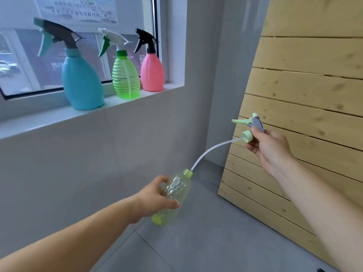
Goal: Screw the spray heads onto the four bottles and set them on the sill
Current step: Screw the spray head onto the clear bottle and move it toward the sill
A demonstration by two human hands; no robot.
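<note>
1. The clear yellow-green bottle (172,195) is gripped around its body by the left hand (155,199), fingers (169,204) wrapped around it, held tilted in the air with its open neck aimed up and to the right.
2. The pale green spray head (253,126) is pinched by the right hand (271,150), fingers (253,145) curled around the collar, well above and right of the bottle neck.
3. The white dip tube (208,152) is curved down from the head, its tip right at the bottle mouth.
4. Up and left of both hands, three finished bottles are lined up on the window sill (59,116): blue bottle (82,83), green ribbed bottle (125,77), pink bottle (152,73).
5. A slatted wooden panel (306,95) is leaned against the wall behind the right hand.
</note>
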